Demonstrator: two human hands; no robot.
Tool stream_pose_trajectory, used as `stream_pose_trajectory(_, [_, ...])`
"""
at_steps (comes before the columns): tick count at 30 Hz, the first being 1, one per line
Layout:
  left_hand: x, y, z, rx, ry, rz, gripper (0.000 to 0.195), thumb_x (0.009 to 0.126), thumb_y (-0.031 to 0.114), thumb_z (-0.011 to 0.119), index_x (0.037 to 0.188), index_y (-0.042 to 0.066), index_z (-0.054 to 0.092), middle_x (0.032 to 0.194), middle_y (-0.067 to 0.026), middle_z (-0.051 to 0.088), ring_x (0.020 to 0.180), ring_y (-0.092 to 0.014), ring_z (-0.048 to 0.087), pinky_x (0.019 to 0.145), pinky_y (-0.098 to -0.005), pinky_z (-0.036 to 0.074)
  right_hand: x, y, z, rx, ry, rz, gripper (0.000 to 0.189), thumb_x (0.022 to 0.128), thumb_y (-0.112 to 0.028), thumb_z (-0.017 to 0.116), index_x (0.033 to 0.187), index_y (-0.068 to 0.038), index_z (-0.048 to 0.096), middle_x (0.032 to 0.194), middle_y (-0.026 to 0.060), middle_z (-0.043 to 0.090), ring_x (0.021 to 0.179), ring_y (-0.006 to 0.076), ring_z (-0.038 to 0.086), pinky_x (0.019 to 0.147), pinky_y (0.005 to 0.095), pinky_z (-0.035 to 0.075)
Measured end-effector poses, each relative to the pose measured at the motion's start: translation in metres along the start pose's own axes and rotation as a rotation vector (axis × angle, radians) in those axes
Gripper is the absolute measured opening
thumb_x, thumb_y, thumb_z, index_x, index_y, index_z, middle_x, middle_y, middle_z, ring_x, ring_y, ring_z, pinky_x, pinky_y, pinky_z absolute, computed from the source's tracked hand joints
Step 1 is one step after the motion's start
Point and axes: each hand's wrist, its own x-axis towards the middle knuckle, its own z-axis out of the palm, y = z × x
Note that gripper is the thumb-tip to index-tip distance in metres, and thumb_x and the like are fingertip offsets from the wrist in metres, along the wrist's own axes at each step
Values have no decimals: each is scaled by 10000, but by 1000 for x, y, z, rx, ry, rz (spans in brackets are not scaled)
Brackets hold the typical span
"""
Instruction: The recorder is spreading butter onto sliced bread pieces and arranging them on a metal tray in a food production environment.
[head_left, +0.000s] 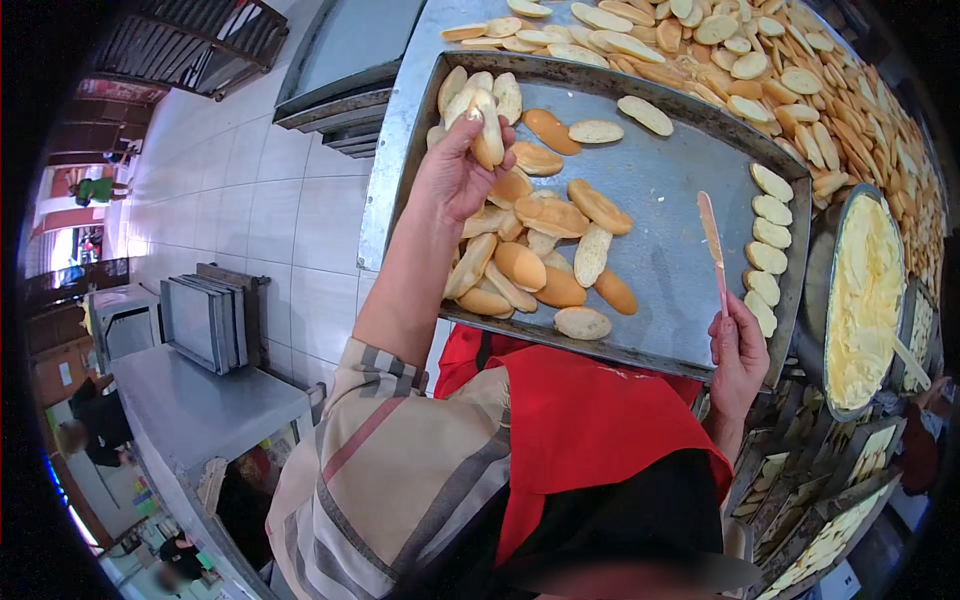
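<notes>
My left hand grips an oval bread half over the back left corner of a metal baking tray. Just behind it, more bread halves lean together; how many are touching my fingers I cannot tell. A loose pile of oval bread pieces lies in the tray below that hand. My right hand holds a narrow spreader knife with its blade pointing up over the tray. Beside it, along the tray's right wall, runs a row of pale-topped bread halves.
Bread pieces are heaped behind the tray. At right stands a bowl of pale yellow cream with a utensil in it. Filled trays stand at lower right, stacked trays at left. A person is farther off.
</notes>
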Motion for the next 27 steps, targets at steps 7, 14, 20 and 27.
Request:
stream_pose_trajectory(7, [11,2,-13,1156,214,522,386,839,126,545,1184,-7,434,1076,-117,534,916,-147,546,759,-247,459,-7,8,-9,46,54,35,276,878,-46,480,1146,3,523,757,-3,513,550,13,367,475,141,285])
stream_pose_trajectory(14, [13,19,-23,1059,307,524,339,815,151,549,1109,-6,486,1028,-139,532,880,-288,564,792,-350,456,-3,8,-8,73,21,48,277,881,-47,477,1150,1,521,770,-2,514,556,11,366,474,138,279])
stream_pose_trajectory(20, [27,-25,39,2041,-168,738,347,719,161,591,1036,25,548,903,-180,599,889,-298,563,784,-405,441,-6,1,-8,85,79,84,273,876,-44,481,1143,-10,527,768,-14,513,584,12,389,490,135,291])
stream_pose_trajectory(27, [29,-41,53,2199,-279,652,232,649,57,583,879,33,574,874,-150,601,858,-315,572,748,-402,454,-15,-40,-69,-336,340,-180,194,831,-14,503,1005,24,580,689,20,543,629,73,489,557,194,390])
